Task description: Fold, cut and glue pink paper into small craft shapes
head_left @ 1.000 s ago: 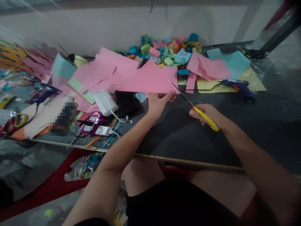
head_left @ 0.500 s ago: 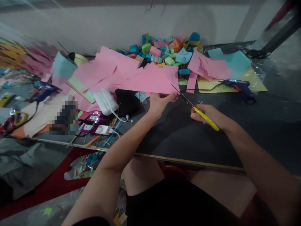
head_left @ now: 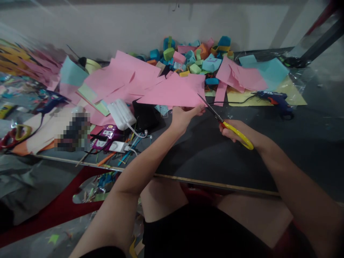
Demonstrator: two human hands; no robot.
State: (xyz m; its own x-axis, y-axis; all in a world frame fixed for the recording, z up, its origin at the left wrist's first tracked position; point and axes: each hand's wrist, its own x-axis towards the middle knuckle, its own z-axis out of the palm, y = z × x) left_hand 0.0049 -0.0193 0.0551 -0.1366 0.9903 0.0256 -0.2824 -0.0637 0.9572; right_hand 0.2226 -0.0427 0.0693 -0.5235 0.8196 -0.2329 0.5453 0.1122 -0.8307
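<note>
My left hand (head_left: pixel 186 116) pinches the lower right edge of a pink paper sheet (head_left: pixel 172 92), thumb on top, and holds it above the dark table. In my right hand (head_left: pixel 233 129) is a pair of scissors (head_left: pixel 238 133) with yellow handles, fingers closed round them. Their dark blades lie at the sheet's right end, close beside my left fingertips, pointing up and left. Whether the blades are fully closed I cannot make out. Several more pink sheets (head_left: pixel 113 77) lie behind and to the left.
Small folded paper pieces (head_left: pixel 195 59) are heaped at the wall. One glue gun (head_left: pixel 278 100) lies right, another glue gun (head_left: pixel 52 102) left. A white power strip (head_left: pixel 120 114), a black pouch (head_left: pixel 146 116), a purple device (head_left: pixel 106 138) and red-and-yellow scissors (head_left: pixel 20 134) crowd the left side.
The left end of the held pink sheet has shifted to the right and now comes to a clearer point. Both hands keep nearly the same place and grip.
</note>
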